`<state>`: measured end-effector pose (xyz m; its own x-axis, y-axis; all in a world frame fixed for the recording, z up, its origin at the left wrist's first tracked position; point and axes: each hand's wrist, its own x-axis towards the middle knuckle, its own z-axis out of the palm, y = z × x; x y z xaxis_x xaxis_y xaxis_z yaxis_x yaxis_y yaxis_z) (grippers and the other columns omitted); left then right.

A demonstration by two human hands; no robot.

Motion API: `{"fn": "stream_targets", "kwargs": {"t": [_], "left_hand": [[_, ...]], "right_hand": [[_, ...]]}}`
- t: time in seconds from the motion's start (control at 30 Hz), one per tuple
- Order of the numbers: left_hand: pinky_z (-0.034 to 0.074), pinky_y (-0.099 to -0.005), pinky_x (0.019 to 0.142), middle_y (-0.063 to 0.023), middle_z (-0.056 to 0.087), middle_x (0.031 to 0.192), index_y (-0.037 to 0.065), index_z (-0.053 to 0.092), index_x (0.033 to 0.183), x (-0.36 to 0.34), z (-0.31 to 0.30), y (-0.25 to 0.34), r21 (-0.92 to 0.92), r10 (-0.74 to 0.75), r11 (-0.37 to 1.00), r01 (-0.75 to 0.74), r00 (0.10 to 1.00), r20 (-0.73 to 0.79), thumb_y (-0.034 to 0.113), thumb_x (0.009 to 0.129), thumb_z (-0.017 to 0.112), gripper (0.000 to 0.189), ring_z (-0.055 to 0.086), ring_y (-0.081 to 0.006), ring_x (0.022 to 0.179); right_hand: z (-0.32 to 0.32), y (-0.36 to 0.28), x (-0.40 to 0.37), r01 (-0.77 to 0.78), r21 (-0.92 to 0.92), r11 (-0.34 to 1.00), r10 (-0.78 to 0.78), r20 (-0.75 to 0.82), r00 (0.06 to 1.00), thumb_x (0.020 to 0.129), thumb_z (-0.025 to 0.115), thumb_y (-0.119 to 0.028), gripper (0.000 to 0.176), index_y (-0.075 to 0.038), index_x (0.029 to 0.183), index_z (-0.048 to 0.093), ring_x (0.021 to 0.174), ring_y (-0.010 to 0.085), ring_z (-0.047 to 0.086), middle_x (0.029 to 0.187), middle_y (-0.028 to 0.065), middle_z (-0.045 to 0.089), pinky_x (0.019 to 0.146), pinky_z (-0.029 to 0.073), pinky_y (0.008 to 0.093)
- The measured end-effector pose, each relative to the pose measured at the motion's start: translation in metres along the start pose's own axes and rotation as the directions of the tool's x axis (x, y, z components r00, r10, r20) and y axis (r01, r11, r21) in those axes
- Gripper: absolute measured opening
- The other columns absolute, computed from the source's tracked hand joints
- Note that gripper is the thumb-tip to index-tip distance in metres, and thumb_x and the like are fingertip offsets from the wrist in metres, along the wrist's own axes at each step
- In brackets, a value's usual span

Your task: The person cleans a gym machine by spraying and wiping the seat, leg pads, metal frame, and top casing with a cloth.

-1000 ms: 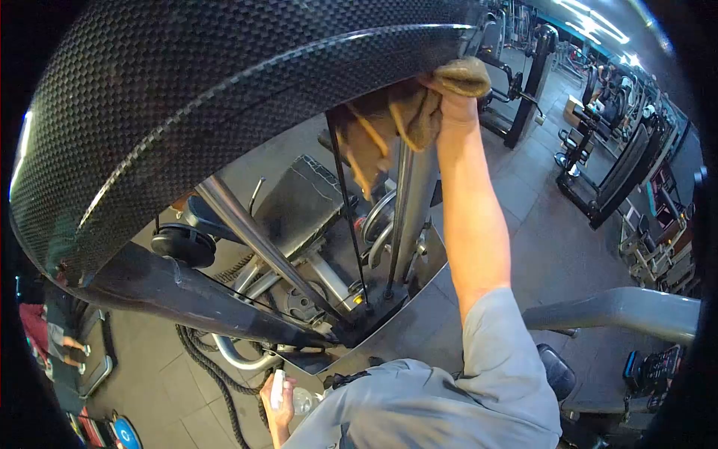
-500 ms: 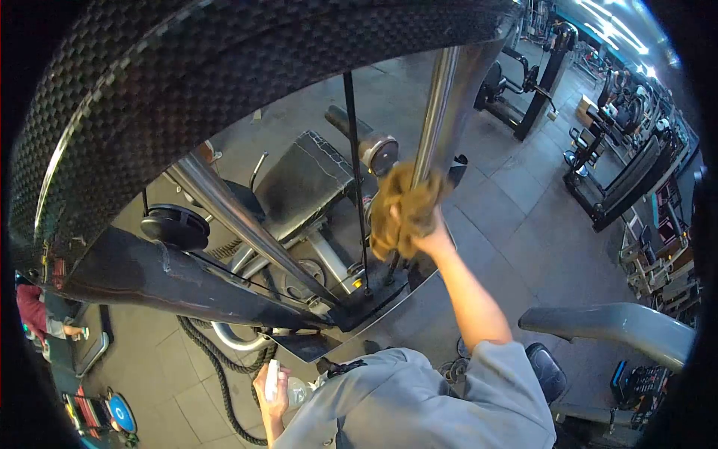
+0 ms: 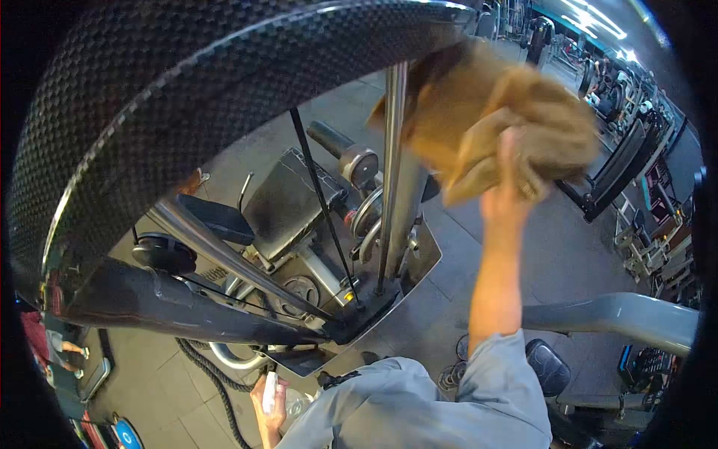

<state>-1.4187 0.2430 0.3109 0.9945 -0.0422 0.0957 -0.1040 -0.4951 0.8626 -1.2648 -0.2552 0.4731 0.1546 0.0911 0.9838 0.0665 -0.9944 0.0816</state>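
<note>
My right hand (image 3: 506, 183) is raised at the upper right, gripping a brown cloth (image 3: 441, 112) that is blurred by motion. The cloth hangs spread against or just beside the upright post of a gym machine; contact is hard to judge. Left of it stands a chrome guide rod (image 3: 394, 135), under the machine's black carbon-patterned top cover (image 3: 187, 105). Low by my waist, my left hand (image 3: 268, 411) is closed round a spray bottle (image 3: 298, 405) with a white trigger head. Part of the bottle is hidden by my grey shirt.
Behind the rods is a worn black padded bench (image 3: 288, 198). A thick black rope (image 3: 218, 382) lies on the tiled floor at lower left. A grey machine arm (image 3: 621, 318) juts in from the right. Another person's legs (image 3: 71, 348) show at far left.
My right hand has moved up and to the right with the cloth, which now looks larger and more spread out. My left hand keeps the spray bottle low, nearly in place.
</note>
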Motion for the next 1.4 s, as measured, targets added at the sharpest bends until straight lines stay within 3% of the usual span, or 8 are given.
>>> {"fn": "stream_targets", "kwargs": {"t": [0.13,0.33,0.53,0.63,0.73,1.03,1.23,1.4], "left_hand": [[0.042,-0.0353,0.056,-0.0102,0.057,0.070,0.000,0.070,0.084,-0.008,-0.002,-0.004,0.020,-0.017,1.000,0.017,0.999,-0.035,0.028,0.090,0.060,0.031,0.056,-0.0220,0.060],[0.045,-0.0357,0.059,-0.0125,0.062,0.072,-0.001,0.069,0.085,-0.007,0.005,0.015,0.032,-0.038,0.999,0.037,0.998,0.048,0.025,0.088,0.062,0.027,0.059,-0.0242,0.063],[0.051,-0.0385,0.065,-0.0142,0.065,0.081,0.002,0.072,0.088,0.021,0.026,0.049,0.003,0.192,0.980,-0.200,0.946,0.261,0.018,0.085,0.067,0.017,0.064,-0.0305,0.071],[0.054,-0.0384,0.069,-0.0152,0.067,0.087,0.002,0.071,0.090,0.046,0.049,0.086,-0.125,0.344,0.939,-0.321,0.895,0.285,0.015,0.085,0.069,0.014,0.067,-0.0314,0.077],[0.056,-0.0374,0.071,-0.0163,0.069,0.091,0.000,0.070,0.092,0.077,0.089,0.129,-0.245,0.514,0.855,-0.457,0.810,0.284,0.009,0.086,0.069,0.011,0.069,-0.0315,0.081],[0.049,-0.0396,0.065,-0.0167,0.063,0.078,-0.004,0.065,0.091,0.180,0.241,0.249,-0.285,0.637,0.717,-0.636,0.764,-0.103,0.009,0.094,0.060,0.014,0.063,-0.0307,0.070],[0.047,-0.0431,0.060,-0.0169,0.061,0.071,0.000,0.061,0.083,0.255,0.297,0.271,-0.079,0.478,0.866,-0.493,0.865,-0.155,0.022,0.096,0.062,0.025,0.062,-0.0361,0.065],[0.048,-0.0453,0.061,-0.0182,0.061,0.073,0.002,0.061,0.084,0.260,0.306,0.263,-0.033,0.470,0.879,-0.476,0.876,-0.109,0.026,0.096,0.060,0.028,0.063,-0.0398,0.069]], "right_hand": [[0.031,0.047,0.060,-0.360,0.059,0.931,0.363,-0.065,0.929,0.073,0.082,-0.010,0.057,-0.008,0.126,0.062,0.118,0.0353,0.059,0.128,0.0210,0.062,0.100,0.047,0.0449],[0.182,0.029,0.030,-0.173,0.268,0.948,0.147,0.117,0.982,0.074,0.079,-0.024,0.063,-0.003,0.129,0.057,0.130,0.0421,0.046,0.137,0.0257,0.052,0.109,0.035,0.0514],[0.154,-0.010,-0.060,-0.209,0.299,0.931,0.171,0.146,0.974,0.083,0.076,-0.038,0.067,-0.007,0.137,0.052,0.136,0.0383,0.045,0.141,0.0228,0.052,0.113,0.033,0.0550],[0.155,0.010,-0.050,-0.573,0.615,0.541,0.453,0.361,0.815,0.090,0.069,-0.044,0.064,-0.007,0.138,0.051,0.134,0.0327,0.047,0.137,0.0190,0.055,0.113,0.034,0.0530],[0.150,0.064,0.040,-0.612,0.764,-0.205,0.641,0.577,0.506,0.097,0.057,-0.054,0.067,-0.002,0.138,0.050,0.133,0.0280,0.048,0.142,0.0116,0.053,0.113,0.035,0.0422],[0.123,0.088,0.051,-0.618,0.643,-0.453,0.323,0.764,0.559,0.095,0.061,-0.041,0.048,-0.004,0.125,0.058,0.105,0.0211,0.064,0.116,0.0101,0.065,0.093,0.050,0.0349],[0.121,0.107,0.059,-0.659,0.633,-0.406,0.226,0.768,0.599,0.096,0.062,-0.036,0.041,-0.005,0.123,0.059,0.102,0.0167,0.063,0.111,0.0062,0.065,0.090,0.051,0.0323],[0.132,0.097,0.084,-0.483,0.821,0.306,0.225,0.430,0.874,0.095,0.067,-0.038,0.036,-0.006,0.110,0.071,0.102,0.0211,0.062,0.107,0.0047,0.068,0.094,0.048,0.0380]]}}
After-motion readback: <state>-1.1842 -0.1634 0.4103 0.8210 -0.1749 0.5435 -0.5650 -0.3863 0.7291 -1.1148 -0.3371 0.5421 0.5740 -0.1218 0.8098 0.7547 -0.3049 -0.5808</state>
